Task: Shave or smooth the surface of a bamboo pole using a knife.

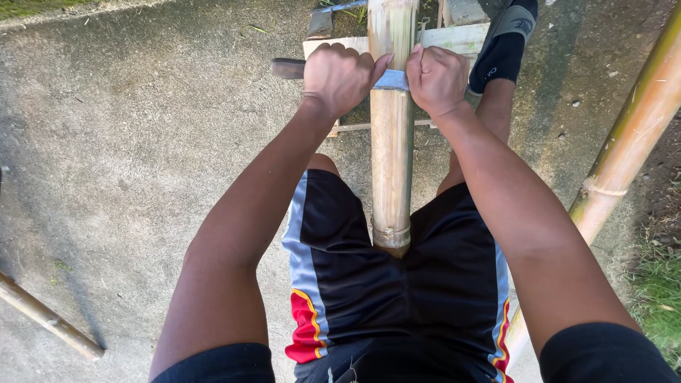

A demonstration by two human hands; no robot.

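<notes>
A thick bamboo pole [391, 142] ran up the middle of the frame, its near end between the person's thighs; it looked stiff, smooth and fairly heavy. The left hand [339, 74] was fisted on the blade's handle [287, 68], the right hand [436, 78] clenched on the blade's [391, 79] far end, across the pole

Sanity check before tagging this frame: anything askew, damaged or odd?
Nothing stands out. Left hand and right hand grip a blade laid squarely across the upright bamboo pole; no visible cracks there.
</notes>
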